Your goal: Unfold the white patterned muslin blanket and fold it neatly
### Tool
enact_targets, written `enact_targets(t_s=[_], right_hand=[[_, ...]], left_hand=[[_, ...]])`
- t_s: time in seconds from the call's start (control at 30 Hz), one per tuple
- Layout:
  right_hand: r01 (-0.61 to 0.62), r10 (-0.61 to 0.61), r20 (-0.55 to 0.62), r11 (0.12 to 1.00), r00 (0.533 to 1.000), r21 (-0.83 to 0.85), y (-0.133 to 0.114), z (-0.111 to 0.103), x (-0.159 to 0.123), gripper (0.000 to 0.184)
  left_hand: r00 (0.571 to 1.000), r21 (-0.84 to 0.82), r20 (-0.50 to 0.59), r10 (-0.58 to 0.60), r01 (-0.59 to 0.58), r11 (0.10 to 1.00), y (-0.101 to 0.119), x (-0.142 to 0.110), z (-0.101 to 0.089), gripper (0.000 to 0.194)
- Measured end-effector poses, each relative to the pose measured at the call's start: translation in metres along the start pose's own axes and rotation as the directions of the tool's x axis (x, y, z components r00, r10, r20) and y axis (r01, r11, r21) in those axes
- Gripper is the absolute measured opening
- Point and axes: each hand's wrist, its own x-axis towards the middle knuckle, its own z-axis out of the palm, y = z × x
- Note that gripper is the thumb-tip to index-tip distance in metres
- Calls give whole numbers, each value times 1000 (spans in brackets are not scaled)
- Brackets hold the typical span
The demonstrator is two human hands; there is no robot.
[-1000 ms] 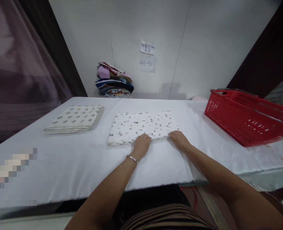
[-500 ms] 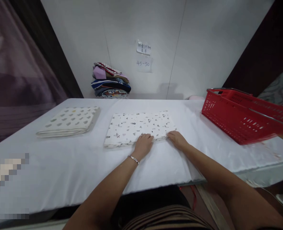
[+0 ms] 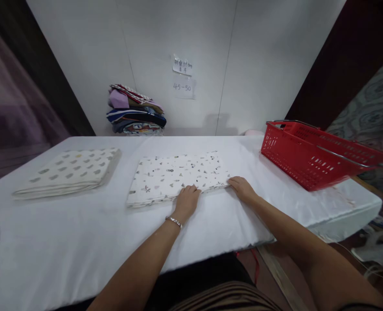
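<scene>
A folded white cloth with small dark prints (image 3: 175, 175) lies flat on the white table (image 3: 81, 242) in front of me. My left hand (image 3: 186, 202), with a bracelet at the wrist, grips the cloth's near edge, fingers curled over it. My right hand (image 3: 242, 188) holds the cloth's near right corner with fingers closed on the edge. Both hands rest on the table.
A second folded cloth with grey prints (image 3: 66, 172) lies at the left. A red plastic basket (image 3: 311, 153) stands at the right. A stack of folded coloured fabrics (image 3: 135, 110) sits against the back wall under paper notes (image 3: 182, 77). The table's right end drops off near the basket.
My head has turned right, so everything has shifted left in view. My hands have stayed on the cloth's near edge, the left one slightly further left along it.
</scene>
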Motion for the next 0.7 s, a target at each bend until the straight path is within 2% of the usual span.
enact_targets(t_s=[0.27,0.37,0.43,0.5,0.57,0.7], right_hand=[[-74,74,4,997,997,14,3,2,6,26],[-60,58,18,990,998,129,4,2,1,27],[-124,119,36,950,992,286,5,-1,-3,28],[-280,279,68,858,958,430,7,-5,-4,29],[-429,442,98,756,892,494,9,-9,-3,29],[-574,573,166,666,803,477,13,-12,5,25]], left_hand=[[1000,-19,-19,1,-2,1000,-1,-1,0,22],[1000,-24,-16,-3,2,1000,0,-1,-1,22],[1000,-30,-17,-5,5,1000,0,-1,-2,22],[1000,-36,-19,-7,6,999,0,-1,-2,22],[1000,-43,-24,-7,6,999,0,-1,-2,22],[1000,-58,-25,-15,14,998,0,-1,-2,23]])
